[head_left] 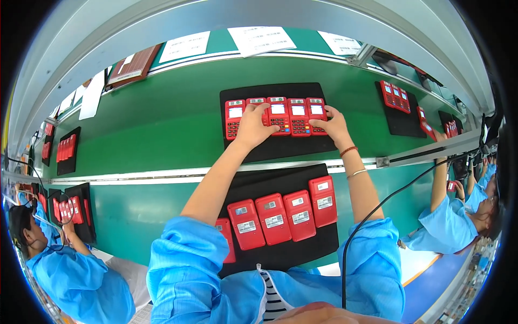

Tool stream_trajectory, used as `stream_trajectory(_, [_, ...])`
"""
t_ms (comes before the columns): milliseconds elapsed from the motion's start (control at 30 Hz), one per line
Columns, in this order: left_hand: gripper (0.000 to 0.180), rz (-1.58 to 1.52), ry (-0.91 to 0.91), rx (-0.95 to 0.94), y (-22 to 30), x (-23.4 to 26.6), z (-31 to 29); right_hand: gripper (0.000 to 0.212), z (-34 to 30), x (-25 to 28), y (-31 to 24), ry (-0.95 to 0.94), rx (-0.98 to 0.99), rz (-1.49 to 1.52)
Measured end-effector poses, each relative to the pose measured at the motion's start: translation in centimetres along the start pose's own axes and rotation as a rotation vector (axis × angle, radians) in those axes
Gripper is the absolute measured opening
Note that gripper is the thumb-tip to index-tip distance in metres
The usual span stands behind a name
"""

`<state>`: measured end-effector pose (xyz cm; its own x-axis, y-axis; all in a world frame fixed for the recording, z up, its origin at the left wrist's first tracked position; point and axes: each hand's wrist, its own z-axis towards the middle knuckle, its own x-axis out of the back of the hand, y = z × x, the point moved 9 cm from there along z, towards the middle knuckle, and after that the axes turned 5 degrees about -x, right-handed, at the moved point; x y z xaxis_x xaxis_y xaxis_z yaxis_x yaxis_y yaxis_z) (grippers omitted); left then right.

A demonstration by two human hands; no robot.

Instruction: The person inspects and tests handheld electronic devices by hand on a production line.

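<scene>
Red terminals (278,110) lie at upper centre; left hand (253,128), half open, partly covers the second, right hand (335,128), half curled, touches the rightmost; firm grip, I cannot tell.

Workers (81,281) in blue line this factory's workbench (129,208).

On middle mat (307,144): five card machines (278,109) in row. Before middle mat, past rail (162,175): front mat (302,247), bearing facedown machines (273,220). Behind it: papers (261,40). Well left: left mat (68,168). Well right: right mat (404,127).
</scene>
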<state>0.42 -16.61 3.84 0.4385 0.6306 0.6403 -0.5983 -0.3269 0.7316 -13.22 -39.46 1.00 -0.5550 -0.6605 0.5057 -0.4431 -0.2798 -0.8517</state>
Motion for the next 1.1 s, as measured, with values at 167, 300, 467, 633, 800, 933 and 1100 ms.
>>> stream_trajectory(167, [0.071, 0.208, 0.090, -0.056, 0.8, -1.6, 2.6, 0.096, 1.2, 0.0, 0.5, 0.093, -0.007, -0.137])
stream_trajectory(300, [0.073, 0.289, 0.033, 0.028, 1.7, -2.9, 3.5, 0.096, 0.3, 0.6, 0.4, 0.122, -0.012, -0.157])
stream_trajectory(467, [0.078, 0.280, 0.030, -0.046, 1.3, -3.5, 3.0, 0.102, 0.0, 0.5, 0.7, 0.099, 0.012, -0.174])
stream_trajectory(633, [0.087, 0.221, -0.058, -0.042, 1.6, -3.6, 3.0, 0.109, -0.5, 0.7, -0.5, 0.035, 0.111, -0.289])
stream_trajectory(800, [0.097, 0.190, -0.157, -0.045, 1.5, -4.2, 3.1, 0.119, -0.7, 0.6, -1.1, 0.045, 0.163, -0.446])
stream_trajectory(933, [0.096, 0.231, -0.144, -0.007, 1.6, -4.5, 3.2, 0.119, -0.7, 0.7, -1.0, 0.038, 0.187, -0.432])
stream_trajectory(1100, [0.091, 0.259, -0.137, -0.027, 1.8, -5.2, 3.5, 0.118, -0.2, 1.3, 0.1, 0.061, 0.203, -0.375])
